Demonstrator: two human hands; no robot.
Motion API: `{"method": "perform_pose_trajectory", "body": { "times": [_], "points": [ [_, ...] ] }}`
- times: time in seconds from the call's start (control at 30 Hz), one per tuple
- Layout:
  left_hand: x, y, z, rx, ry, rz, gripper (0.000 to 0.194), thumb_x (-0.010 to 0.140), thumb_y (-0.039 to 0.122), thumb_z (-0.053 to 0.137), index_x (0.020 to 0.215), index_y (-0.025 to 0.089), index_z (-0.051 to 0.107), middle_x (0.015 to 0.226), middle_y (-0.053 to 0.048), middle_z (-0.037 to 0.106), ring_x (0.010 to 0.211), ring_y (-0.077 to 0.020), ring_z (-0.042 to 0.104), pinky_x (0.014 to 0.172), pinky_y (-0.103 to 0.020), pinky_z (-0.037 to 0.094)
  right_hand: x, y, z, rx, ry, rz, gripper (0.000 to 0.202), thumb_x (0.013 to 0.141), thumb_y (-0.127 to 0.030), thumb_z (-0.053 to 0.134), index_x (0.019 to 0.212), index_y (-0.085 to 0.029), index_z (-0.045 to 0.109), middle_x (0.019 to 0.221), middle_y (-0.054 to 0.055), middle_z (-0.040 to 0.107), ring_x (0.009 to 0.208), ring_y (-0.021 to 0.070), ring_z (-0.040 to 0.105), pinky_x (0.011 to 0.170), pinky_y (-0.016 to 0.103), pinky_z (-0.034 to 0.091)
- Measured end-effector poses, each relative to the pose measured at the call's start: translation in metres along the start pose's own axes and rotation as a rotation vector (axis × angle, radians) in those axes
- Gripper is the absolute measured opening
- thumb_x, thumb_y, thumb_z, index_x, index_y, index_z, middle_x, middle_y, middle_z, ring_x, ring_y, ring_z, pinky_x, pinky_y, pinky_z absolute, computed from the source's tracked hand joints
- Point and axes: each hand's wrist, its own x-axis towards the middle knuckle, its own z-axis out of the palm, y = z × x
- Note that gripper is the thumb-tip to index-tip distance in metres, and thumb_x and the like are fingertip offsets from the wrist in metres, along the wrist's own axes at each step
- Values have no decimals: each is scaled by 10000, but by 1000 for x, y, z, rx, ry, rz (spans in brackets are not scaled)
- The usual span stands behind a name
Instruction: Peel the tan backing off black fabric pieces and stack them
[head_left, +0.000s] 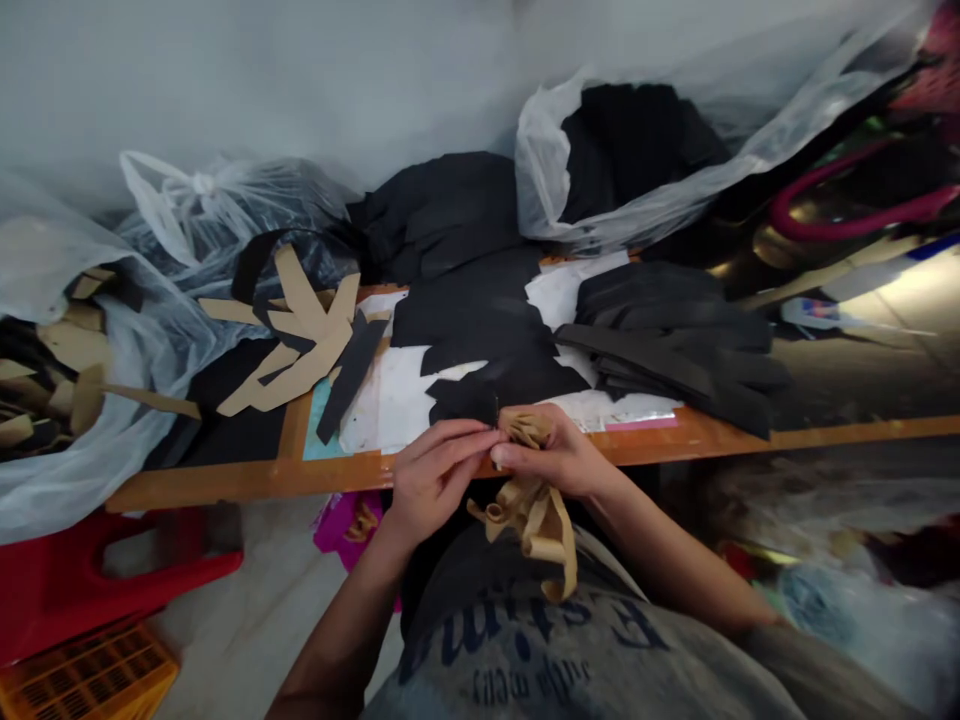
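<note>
Grasps a bunch of thin, curled tan strips [550, 545] in the right hand [562, 455], with fingers closed around it and loose ends hanging below the front edge of the orange-brown wooden table [225, 485]. Touches the right fingertips with the left hand [433, 475], fingers drawn together; cannot tell whether around anything. Shows overlapping matte black sheets [472, 320] just beyond both hands.

A bunch of tan strips [551, 540] is gripped in the right hand [562, 455], the upper ends folded together, the lower ends hanging in loose curls past the near edge of the table [330, 478]. The left hand [439, 475] meets it at the fingertips. Flat black pieces [472, 315] lie overlapping just beyond.
</note>
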Motion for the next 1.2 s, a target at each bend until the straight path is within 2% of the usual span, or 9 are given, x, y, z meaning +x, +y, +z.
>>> {"method": "perform_pose_trajectory", "body": {
  "times": [0.13, 0.27, 0.4, 0.53, 0.63, 0.8, 0.9, 1.1, 1.2],
  "points": [
    [-6, 4, 1, 73, 81, 30, 364, 854, 18, 695, 1124, 260, 725, 1052, -12, 750, 908, -111, 723, 760, -214, 604, -7, 15, 1, 170, 42, 67, 360, 818, -496, 786, 781, -207, 575, 564, -76, 449, 451, 75, 346, 425, 208, 286],
    [-19, -1, -2, 212, 352, -55, 227, 862, 78, 691, 1007, 249, 730, 999, -27, 719, 900, -155, 707, 790, -315, 600, -9, 20, -10, 320, 357, 150, 354, 840, -573, 667, 878, -234, 574, 591, -42, 515, 439, 129, 446, 422, 255, 400],
    [-32, -23, -14, 58, 747, -284, 87, 876, 149, 662, 899, 224, 624, 981, -6, 661, 901, -157, 697, 868, -382, 588, -19, 16, -52, 178, 603, 114, 382, 889, -640, 458, 805, -269, 479, 644, 10, 540, 573, 205, 547, 527, 327, 491],
    [-36, -38, -39, -152, 821, -497, 89, 964, 241, 530, 1039, 287, 539, 1007, 4, 642, 994, -166, 680, 982, -453, 555, -45, 7, -101, -36, 748, 32, 401, 886, -574, 509, 721, -273, 302, 584, -73, 301, 443, 123, 244, 410, 261, 294],
    [-28, -32, -48, -118, 737, -497, 142, 988, 258, 516, 1116, 309, 547, 919, 19, 605, 842, -135, 650, 867, -363, 583, -61, -9, -110, -415, 767, 21, 285, 868, -474, 654, 819, -252, 482, 622, -72, 409, 485, 115, 322, 449, 252, 291],
    [-7, -7, -17, 86, -47, -221, 294, 975, 154, 539, 1208, 265, 680, 1097, -55, 612, 897, -125, 650, 790, -258, 570, -57, -36, -63, -753, 268, 55, 308, 883, -469, 722, 1037, -206, 677, 745, -15, 598, 616, 133, 512, 561, 252, 400],
    [1, 5, 11, -11, -286, -86, 482, 986, 98, 484, 1408, 306, 588, 1233, -86, 527, 812, -74, 616, 772, -238, 572, -46, -40, -36, -779, 176, 6, 273, 873, -447, 750, 957, -190, 709, 757, 6, 655, 658, 148, 570, 614, 260, 435],
    [-9, -1, 22, -148, -260, -345, 844, 904, 211, 687, 1611, 369, 253, 1252, -109, 612, 926, -162, 667, 797, -300, 610, -45, -33, -45, -717, 299, 16, 198, 917, -374, 697, 845, -190, 695, 727, 3, 657, 659, 145, 578, 611, 257, 430],
    [-20, -13, 17, -194, -116, -622, 680, 853, 266, 749, 1471, 277, 466, 1069, -71, 684, 802, -154, 682, 692, -265, 596, -46, -23, -67, -549, 578, 33, 230, 859, -414, 743, 851, -197, 667, 659, -23, 597, 549, 126, 513, 524, 254, 399]
  ]
}}
